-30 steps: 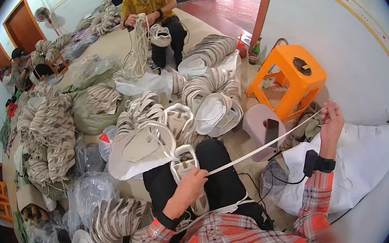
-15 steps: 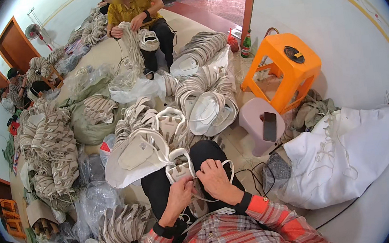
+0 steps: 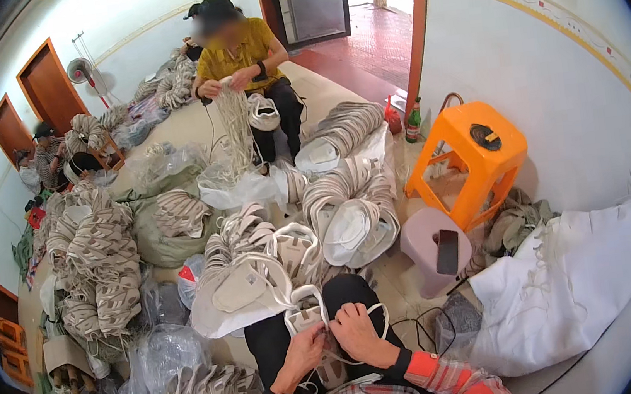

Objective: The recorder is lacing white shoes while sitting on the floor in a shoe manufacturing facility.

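Left hand [image 3: 305, 354] and right hand [image 3: 361, 336] side by side at a shoe upper [image 3: 304, 321] — exact grip cannot be told, pale lace [image 3: 386, 316] looped beside the right.

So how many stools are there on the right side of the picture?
2: a tall orange stool, and a low pale pink stool nearer the camera, with a phone on top. More could be hidden.
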